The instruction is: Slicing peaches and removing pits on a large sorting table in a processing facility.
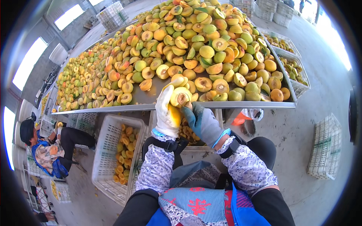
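My left hand [166, 113], in a white and yellow glove, holds a cut yellow stone fruit half [178, 95], an apricot or a peach. Its cut face, with a brown hollow in the middle, is turned towards me. Against that hollow my right hand [201, 122], in a grey glove with blue-green fingers, pinches a small brownish piece; I cannot tell if it is a pit or a tool tip. Just beyond both hands, halved and whole stone fruit [181, 42] lies heaped on a metal-rimmed table [147, 96].
A white plastic crate [106, 158] with fruit halves stands left of my legs; another lies below my hands. Filled crates [299, 80] flank the table's right side. A stacked empty crate [325, 147] stands at right. A seated person [46, 152] works at left.
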`<state>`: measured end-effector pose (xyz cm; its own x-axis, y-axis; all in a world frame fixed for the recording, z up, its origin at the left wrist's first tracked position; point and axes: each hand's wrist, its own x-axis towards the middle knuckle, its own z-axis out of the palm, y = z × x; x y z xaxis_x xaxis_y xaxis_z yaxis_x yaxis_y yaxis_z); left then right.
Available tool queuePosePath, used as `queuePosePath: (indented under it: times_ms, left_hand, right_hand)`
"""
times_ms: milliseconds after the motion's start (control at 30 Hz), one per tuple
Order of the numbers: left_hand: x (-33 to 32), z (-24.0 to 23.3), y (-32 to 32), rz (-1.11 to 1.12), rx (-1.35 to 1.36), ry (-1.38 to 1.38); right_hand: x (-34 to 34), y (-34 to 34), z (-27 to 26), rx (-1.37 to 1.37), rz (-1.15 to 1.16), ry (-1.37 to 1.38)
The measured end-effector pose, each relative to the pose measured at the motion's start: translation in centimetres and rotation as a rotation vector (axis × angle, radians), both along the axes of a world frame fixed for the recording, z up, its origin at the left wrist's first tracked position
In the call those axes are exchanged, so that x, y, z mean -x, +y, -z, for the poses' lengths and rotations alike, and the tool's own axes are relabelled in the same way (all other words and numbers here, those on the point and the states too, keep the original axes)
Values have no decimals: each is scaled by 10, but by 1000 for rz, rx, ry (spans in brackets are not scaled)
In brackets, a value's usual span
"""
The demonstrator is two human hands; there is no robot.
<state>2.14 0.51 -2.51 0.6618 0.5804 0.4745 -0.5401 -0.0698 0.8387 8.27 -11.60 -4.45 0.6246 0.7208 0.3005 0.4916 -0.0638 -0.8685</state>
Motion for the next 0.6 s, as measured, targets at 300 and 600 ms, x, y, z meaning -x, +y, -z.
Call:
queuePosePath:
  times_ms: [300, 600]
  left_hand:
    - [2, -12, -14, -36, 460, 75]
    - [8, -4, -2, -103, 256, 207]
  right_hand:
    - [8, 8, 20, -63, -140, 170]
    - [14, -1, -7, 157, -345, 605]
